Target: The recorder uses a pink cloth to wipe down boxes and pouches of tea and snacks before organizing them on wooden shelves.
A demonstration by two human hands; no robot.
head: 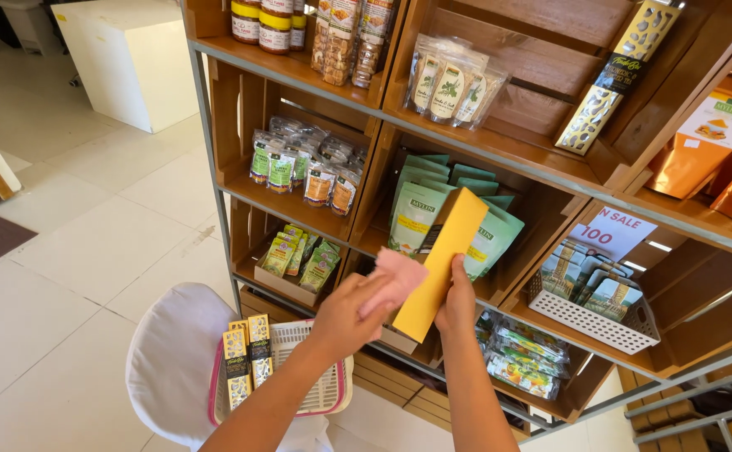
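Holding a long yellow box (441, 264) upright-tilted in front of the shelves, right hand (458, 308) grasping its lower right edge, fingers closed round the narrow side. Pressing a pink cloth (393, 280) against the box's left face, left hand (351, 314) clenched on the cloth's lower part. Long axis of box: running from lower left near the hands to upper right toward the shelving, top end leaning away from the body. Both hands at the lower half of the box; left hand just beside the broad face, right hand behind and below, touching the edge. Neither hand released.

Below the left forearm: white-and-pink plastic basket (312, 385) resting on a white covered stool (169, 360), holding patterned yellow boxes (247, 356) stood on end at its left side.

Behind the box, near: wooden crate shelf (500, 289) with green pouches (420, 213) standing in rows. Lower right: white mesh tray (592, 322) with packets, sale card (610, 233) above it; colourful flat packs (521, 360) on the shelf beneath.

Further left: small green-labelled packets (299, 167) in a middle crate, more green packets (299, 255) in a carton below.

Top tier, farthest: jars (261, 21), clear herb bags (450, 84), one patterned yellow box (617, 75) leaning diagonally, orange pouches (709, 142) at far right. Pale tiled floor (73, 234) to the left.
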